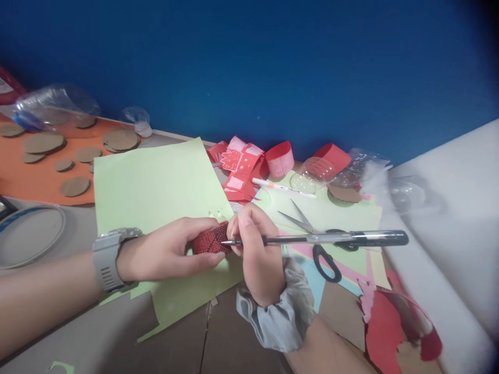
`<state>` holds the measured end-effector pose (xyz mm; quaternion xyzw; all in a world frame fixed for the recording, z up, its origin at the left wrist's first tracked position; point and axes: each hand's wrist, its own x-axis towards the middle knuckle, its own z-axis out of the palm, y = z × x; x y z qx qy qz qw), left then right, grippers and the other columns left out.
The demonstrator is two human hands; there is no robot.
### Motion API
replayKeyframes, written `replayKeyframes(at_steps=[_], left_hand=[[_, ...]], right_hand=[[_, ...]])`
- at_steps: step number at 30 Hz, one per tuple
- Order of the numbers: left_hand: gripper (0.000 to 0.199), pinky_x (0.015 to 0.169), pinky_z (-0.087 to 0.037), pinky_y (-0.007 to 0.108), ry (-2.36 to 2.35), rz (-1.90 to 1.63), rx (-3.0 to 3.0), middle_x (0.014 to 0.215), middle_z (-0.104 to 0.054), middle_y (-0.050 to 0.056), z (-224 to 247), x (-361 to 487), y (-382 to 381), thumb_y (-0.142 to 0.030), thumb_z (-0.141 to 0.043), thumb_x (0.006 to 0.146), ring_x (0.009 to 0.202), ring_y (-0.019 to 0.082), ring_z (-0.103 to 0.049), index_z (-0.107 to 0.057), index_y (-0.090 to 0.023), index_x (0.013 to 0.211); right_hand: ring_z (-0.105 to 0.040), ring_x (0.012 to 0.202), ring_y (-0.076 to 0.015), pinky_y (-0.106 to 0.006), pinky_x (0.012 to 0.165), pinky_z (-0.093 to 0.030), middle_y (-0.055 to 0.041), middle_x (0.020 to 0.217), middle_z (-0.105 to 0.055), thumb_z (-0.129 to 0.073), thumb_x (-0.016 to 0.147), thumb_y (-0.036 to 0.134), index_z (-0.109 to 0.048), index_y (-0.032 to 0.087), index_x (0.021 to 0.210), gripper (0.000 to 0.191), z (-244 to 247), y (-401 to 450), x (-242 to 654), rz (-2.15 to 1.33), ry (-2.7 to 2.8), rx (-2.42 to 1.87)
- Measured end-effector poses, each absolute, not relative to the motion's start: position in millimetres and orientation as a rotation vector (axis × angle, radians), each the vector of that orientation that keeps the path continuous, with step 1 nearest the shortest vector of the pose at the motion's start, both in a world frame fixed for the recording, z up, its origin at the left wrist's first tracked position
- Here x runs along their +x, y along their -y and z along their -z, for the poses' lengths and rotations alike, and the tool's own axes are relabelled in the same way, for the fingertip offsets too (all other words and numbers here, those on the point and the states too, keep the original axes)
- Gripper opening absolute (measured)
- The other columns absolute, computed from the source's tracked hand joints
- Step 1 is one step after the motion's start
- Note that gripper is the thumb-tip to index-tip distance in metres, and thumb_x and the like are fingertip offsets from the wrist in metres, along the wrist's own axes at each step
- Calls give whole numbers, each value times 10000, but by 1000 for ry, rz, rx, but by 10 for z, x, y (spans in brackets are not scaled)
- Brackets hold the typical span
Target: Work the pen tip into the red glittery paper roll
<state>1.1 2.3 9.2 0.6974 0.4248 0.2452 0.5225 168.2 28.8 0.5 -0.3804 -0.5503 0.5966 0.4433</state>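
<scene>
My left hand (171, 246), with a grey watch on its wrist, grips a small red piece with a black dotted pattern (208, 240) between thumb and fingers. A pen (296, 239) with a clear barrel and dark cap end sits in my right hand (257, 249), its tip at the right side of the patterned piece. Whether the tip touches it I cannot tell. Under both hands lies a light green paper sheet (156, 187) with cut edges. Black-handled scissors (327, 262) rest open just right of my right hand, partly behind the pen.
Cardboard discs (42, 142) lie on orange paper (23, 176) at the left, near a clear plastic bottle (58, 104). Red paper strips (249, 166), a white marker (284, 188) and plastic pieces line the blue wall (249, 62). Red paper scraps (384, 327) are at the lower right.
</scene>
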Motion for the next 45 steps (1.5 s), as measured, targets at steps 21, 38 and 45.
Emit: replayKeyframes(at_steps=[21,38,45], left_hand=[[226,628,-429,228,-1073,-485,1745,814,-578,-3,-69,2,-27,-380,-543,935,699,142,-510,-553,-156,965],[231,670,-489,250,-930,-671,1672,730,-604,20,-147,-9,-36,-272,-436,959,663,157,-558,-538,-165,781],[196,667,-483,235,-905,-618,1721,768,-603,26,-125,-26,-54,-224,-411,973,688,149,-558,-538,-142,847]], right_hand=[[-335,517,-85,-248,491,-284,59,570,-321,-437,904,213,-371,209,608,303,-23,-290,1696,-1363,1502,-941],[-324,520,-89,-254,492,-278,59,569,-314,-424,902,198,-359,212,607,302,-35,-292,1688,-1342,1497,-952],[-327,521,-89,-252,498,-281,58,564,-331,-427,899,180,-377,208,605,300,-17,-288,1687,-1337,1494,-957]])
